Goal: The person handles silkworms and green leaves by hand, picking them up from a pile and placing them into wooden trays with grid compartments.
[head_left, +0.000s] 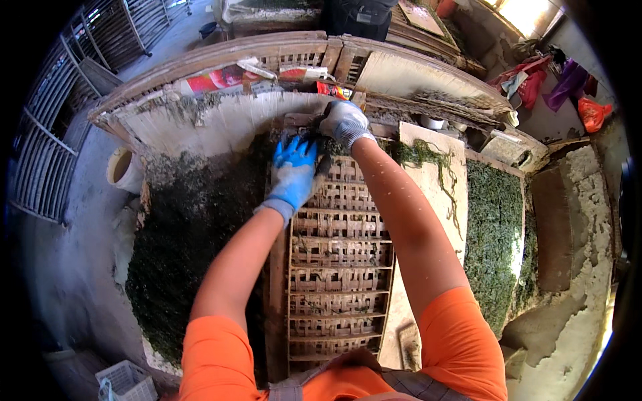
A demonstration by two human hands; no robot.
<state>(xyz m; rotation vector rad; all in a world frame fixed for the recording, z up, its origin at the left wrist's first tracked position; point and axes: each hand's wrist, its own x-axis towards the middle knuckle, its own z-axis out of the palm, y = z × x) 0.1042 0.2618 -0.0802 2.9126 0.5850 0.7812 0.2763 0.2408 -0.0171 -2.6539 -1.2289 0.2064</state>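
Observation:
My left hand [294,172], in a blue and white glove, lies with its fingers spread at the far left edge of a woven bamboo rack [340,252], next to a heap of dark green stringy plant matter [194,234]. At the rack's far end, my right hand [344,122] wears a grey-white knitted glove. Its fingers are curled down beside some dark green strands, and their tips are hidden, so what they hold cannot be made out. A few green scraps cling to the rack's slats.
Right of the rack lies a pale board [435,194] with loose green strands [424,155]. Beyond it is a panel covered in green matter [493,234]. A white bucket [124,168] stands at the left, a white plastic basket [127,382] at the lower left. A wooden frame [221,57] borders the far side.

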